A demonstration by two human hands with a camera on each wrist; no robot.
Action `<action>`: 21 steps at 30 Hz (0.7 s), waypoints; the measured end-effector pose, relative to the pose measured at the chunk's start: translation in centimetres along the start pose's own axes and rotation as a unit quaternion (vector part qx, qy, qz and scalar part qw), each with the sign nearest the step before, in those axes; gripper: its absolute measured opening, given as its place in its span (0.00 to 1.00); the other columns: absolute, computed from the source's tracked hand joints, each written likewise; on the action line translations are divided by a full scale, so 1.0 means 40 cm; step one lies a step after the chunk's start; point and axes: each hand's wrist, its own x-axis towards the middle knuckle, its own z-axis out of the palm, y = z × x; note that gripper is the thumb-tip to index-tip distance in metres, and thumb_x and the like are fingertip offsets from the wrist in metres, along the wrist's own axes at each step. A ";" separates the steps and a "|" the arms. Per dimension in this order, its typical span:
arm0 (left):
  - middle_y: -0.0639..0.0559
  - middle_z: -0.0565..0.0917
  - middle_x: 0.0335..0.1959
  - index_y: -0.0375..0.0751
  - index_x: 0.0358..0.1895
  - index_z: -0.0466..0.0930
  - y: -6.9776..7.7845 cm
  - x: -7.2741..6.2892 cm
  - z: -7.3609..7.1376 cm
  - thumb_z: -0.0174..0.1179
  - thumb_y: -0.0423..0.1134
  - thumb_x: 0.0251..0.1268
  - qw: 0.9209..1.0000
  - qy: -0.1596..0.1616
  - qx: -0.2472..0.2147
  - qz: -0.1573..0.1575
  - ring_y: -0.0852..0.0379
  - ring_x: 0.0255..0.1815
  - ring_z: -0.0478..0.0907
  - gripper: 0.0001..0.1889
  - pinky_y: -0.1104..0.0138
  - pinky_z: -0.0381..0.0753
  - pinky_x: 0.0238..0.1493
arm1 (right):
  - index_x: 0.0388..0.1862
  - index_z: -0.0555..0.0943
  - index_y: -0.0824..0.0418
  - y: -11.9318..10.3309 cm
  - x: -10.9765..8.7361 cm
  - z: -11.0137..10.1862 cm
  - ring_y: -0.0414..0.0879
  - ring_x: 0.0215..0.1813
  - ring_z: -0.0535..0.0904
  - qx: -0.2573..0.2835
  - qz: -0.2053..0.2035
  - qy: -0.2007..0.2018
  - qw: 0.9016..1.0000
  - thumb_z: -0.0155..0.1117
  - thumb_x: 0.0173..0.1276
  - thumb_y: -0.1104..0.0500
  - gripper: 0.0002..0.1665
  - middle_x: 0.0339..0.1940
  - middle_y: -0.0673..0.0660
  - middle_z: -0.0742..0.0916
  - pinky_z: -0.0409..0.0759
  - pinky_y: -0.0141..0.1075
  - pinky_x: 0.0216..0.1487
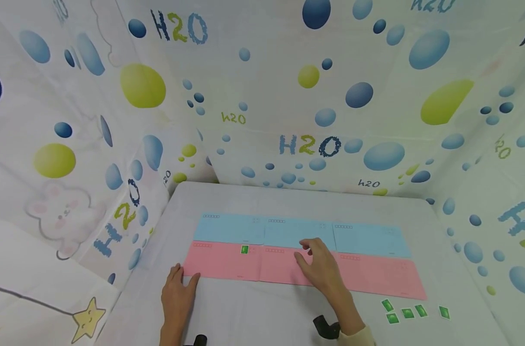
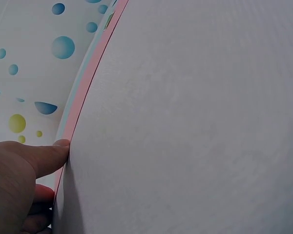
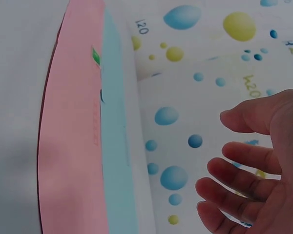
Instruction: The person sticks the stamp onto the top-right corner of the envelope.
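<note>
The white table bears green cards; relaxed, empty hands partly obscure pink sheets.

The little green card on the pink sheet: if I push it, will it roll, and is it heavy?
The green card is small and looks thin, so it's probably very light. It lies flat on the pink sheet, so a push would likely slide it. Its straight edges and flat shape make rolling unlikely.

Head view high, fwd/down over table; wrist views low, near, both w/ pink sheets
</note>
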 end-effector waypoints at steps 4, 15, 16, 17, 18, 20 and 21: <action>0.25 0.68 0.70 0.18 0.65 0.69 -0.001 0.001 -0.001 0.66 0.44 0.65 1.000 -0.002 -0.002 0.000 0.28 0.75 0.61 0.35 0.39 0.62 0.74 | 0.55 0.82 0.61 0.015 -0.013 -0.007 0.49 0.47 0.81 -0.003 -0.004 0.010 1.000 0.69 0.67 0.54 0.20 0.47 0.54 0.85 0.84 0.41 0.45; 0.27 0.68 0.71 0.19 0.65 0.70 -0.004 0.003 0.001 0.66 0.44 0.65 1.000 -0.006 0.003 -0.003 0.29 0.75 0.61 0.35 0.40 0.62 0.75 | 0.54 0.82 0.60 0.056 -0.050 -0.036 0.46 0.47 0.80 -0.013 0.001 0.038 0.999 0.70 0.65 0.54 0.20 0.47 0.53 0.84 0.82 0.40 0.42; 0.27 0.68 0.71 0.19 0.65 0.69 -0.004 0.003 0.001 0.66 0.44 0.65 1.000 -0.007 0.004 -0.003 0.29 0.75 0.61 0.35 0.40 0.62 0.75 | 0.54 0.82 0.59 0.060 -0.053 -0.040 0.46 0.46 0.80 -0.012 0.002 0.040 0.999 0.71 0.65 0.55 0.20 0.47 0.53 0.84 0.82 0.40 0.42; 0.27 0.68 0.71 0.19 0.66 0.69 -0.004 0.003 0.000 0.66 0.44 0.65 1.000 -0.007 0.006 -0.004 0.29 0.75 0.61 0.35 0.41 0.62 0.75 | 0.54 0.82 0.59 0.063 -0.056 -0.044 0.47 0.46 0.80 -0.011 0.002 0.042 0.999 0.71 0.65 0.55 0.20 0.47 0.53 0.84 0.82 0.40 0.42; 0.27 0.68 0.71 0.19 0.66 0.69 -0.004 0.003 0.000 0.66 0.44 0.65 1.000 -0.008 0.006 -0.004 0.29 0.75 0.61 0.35 0.40 0.62 0.75 | 0.54 0.82 0.59 0.067 -0.059 -0.048 0.48 0.46 0.80 -0.011 0.001 0.044 0.999 0.71 0.65 0.55 0.20 0.47 0.53 0.84 0.82 0.40 0.41; 0.27 0.68 0.71 0.19 0.66 0.69 -0.004 0.002 -0.001 0.66 0.44 0.65 1.000 -0.010 0.006 -0.007 0.29 0.75 0.61 0.35 0.40 0.62 0.75 | 0.54 0.82 0.60 0.073 -0.063 -0.056 0.48 0.46 0.80 -0.011 0.003 0.048 0.999 0.71 0.64 0.56 0.20 0.47 0.53 0.84 0.82 0.39 0.41; 0.27 0.67 0.71 0.19 0.66 0.69 -0.004 0.002 -0.001 0.66 0.44 0.65 1.000 -0.012 0.007 -0.009 0.29 0.75 0.61 0.35 0.40 0.62 0.75 | 0.54 0.82 0.60 0.075 -0.065 -0.061 0.49 0.46 0.80 -0.013 0.003 0.050 0.999 0.71 0.64 0.56 0.20 0.47 0.54 0.84 0.81 0.39 0.40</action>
